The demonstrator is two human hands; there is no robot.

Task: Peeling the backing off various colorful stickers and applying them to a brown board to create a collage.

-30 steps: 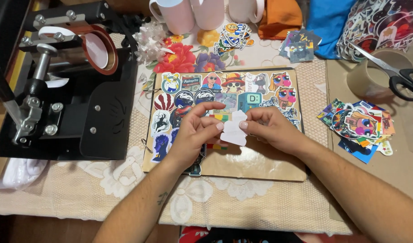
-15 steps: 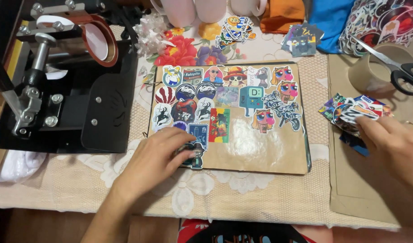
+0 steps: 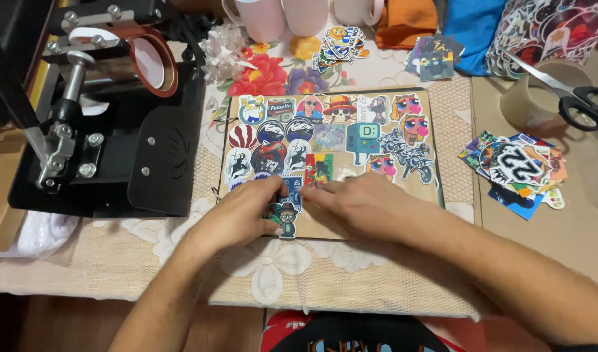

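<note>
A brown notebook cover (image 3: 436, 140) lies flat in front of me, with several colourful stickers stuck over its top and left parts. My left hand (image 3: 237, 215) rests palm down on its lower left corner, fingertips beside a small sticker of a figure in a hat (image 3: 287, 218). My right hand (image 3: 364, 202) lies flat across the lower middle of the cover, fingers pointing left and pressing on it near a red, yellow and green sticker (image 3: 318, 168). Both hands almost touch. Neither holds anything.
A black mug press (image 3: 110, 124) stands at the left. A loose sticker pile (image 3: 517, 173) lies at the right, with a tape roll (image 3: 527, 104) and scissors (image 3: 572, 98) behind it. Pink mugs (image 3: 286, 16), more stickers (image 3: 338, 45) and folded cloths (image 3: 406, 19) sit at the back.
My right hand has come back from the sticker pile at the right to the lower middle of the cover. My left hand stays on the lower left corner.
</note>
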